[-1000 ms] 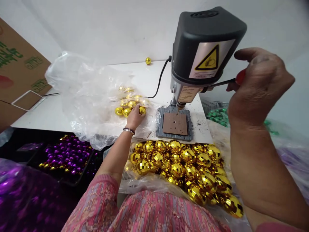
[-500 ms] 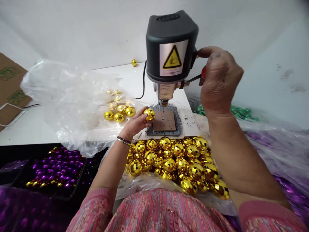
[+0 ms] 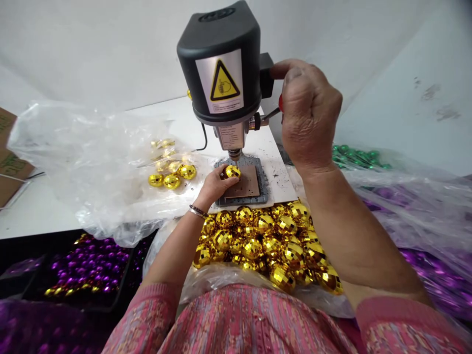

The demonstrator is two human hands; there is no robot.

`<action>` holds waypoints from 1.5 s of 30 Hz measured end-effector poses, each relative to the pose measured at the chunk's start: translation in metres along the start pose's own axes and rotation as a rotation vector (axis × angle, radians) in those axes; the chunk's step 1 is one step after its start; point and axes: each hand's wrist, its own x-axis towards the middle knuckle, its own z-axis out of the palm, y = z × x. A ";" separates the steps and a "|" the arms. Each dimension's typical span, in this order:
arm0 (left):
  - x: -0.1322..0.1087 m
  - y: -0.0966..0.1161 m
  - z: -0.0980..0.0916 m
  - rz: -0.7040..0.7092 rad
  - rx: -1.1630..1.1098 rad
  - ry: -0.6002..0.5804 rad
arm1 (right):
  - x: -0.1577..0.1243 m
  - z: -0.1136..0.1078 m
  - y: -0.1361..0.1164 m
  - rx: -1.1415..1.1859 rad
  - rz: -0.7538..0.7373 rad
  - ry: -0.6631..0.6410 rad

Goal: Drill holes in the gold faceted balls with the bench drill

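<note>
A gold mirrored ball (image 3: 233,171) is pinched in the fingers of my left hand (image 3: 217,184), over the brown board (image 3: 246,184) on the base of a small drill press (image 3: 221,64). Right above the ball sits the drill chuck (image 3: 234,154). My right hand (image 3: 311,110) is closed round the red-knobbed lever (image 3: 275,112) at the machine's right side, its index finger reaching to the black housing. Below the table edge, many gold balls (image 3: 252,248) lie heaped in clear plastic in front of me.
Several gold balls (image 3: 171,181) lie by a clear plastic bag (image 3: 106,172) on the white table (image 3: 37,209). Purple beads (image 3: 90,260) fill a dark bin at lower left. Green balls (image 3: 361,157) and bagged purple ones (image 3: 435,270) are at right. A cardboard box (image 3: 11,157) stands at far left.
My left hand has moved the gold ball inward, from the board's left edge to under the chuck. My right hand stays on the lever. The whole view has shifted, with the machine now further left.
</note>
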 end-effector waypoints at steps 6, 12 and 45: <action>0.002 0.002 0.005 0.117 0.099 0.014 | -0.001 -0.003 0.000 -0.030 0.003 -0.035; 0.008 -0.004 0.016 0.147 -0.059 -0.097 | -0.006 -0.006 -0.002 0.016 0.023 -0.047; -0.002 -0.010 0.018 0.184 -0.102 -0.087 | -0.088 -0.028 0.048 -0.384 -0.373 -0.119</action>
